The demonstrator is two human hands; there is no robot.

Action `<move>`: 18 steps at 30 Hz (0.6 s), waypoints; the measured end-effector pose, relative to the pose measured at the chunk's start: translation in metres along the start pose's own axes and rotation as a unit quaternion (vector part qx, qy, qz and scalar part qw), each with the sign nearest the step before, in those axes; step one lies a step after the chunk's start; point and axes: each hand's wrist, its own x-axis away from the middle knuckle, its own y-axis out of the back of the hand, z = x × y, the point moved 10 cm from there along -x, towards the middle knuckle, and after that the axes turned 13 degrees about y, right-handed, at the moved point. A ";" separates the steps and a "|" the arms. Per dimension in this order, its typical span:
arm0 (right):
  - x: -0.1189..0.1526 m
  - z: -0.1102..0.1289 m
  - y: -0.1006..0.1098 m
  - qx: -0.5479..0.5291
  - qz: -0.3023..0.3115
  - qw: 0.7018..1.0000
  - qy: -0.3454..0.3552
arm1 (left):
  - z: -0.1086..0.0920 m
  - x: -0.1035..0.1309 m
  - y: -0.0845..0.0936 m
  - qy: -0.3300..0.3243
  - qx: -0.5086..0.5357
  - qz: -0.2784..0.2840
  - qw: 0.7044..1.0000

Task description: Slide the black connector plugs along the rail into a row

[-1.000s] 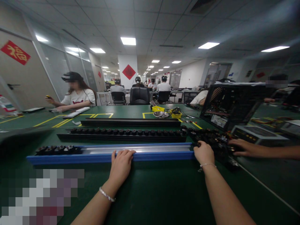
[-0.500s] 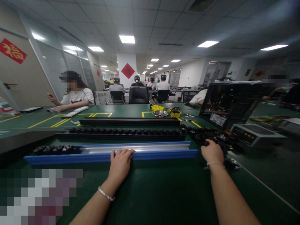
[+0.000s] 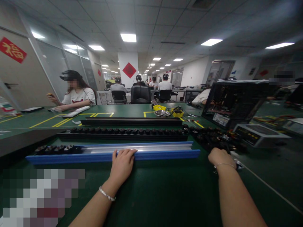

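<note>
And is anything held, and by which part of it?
The left hand holds the blue rail by its near edge; for the right hand, I cannot tell.

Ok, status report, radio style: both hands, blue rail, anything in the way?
Left hand on the blue rail. Right hand beside dark parts pile, grip hidden. Rail holds black parts at left end. Possible obstruction: left hand.

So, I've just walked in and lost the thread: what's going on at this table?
The person's left hand rests over the near wall of a blue rail, which has a few dark parts sitting at its left end. The right hand is at a pile of black parts past the rail's right end; whether it grips one is hidden. Behind the blue rail lie a filled black rail and another long black strip.
</note>
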 end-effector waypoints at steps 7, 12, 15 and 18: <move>0.006 -0.001 0.003 -0.010 0.004 1.000 -0.015 | 0.008 0.003 0.004 -0.012 0.031 0.006 0.999; 0.021 0.052 0.037 -0.018 -0.170 0.981 0.095 | 0.025 -0.004 0.019 0.018 0.025 -0.053 0.998; 0.039 0.116 0.042 -0.046 -0.252 0.932 0.255 | 0.039 -0.016 0.028 0.045 -0.017 -0.073 0.996; 0.054 0.165 0.024 -0.056 -0.231 0.901 0.364 | 0.055 -0.035 0.040 0.047 -0.058 -0.067 0.995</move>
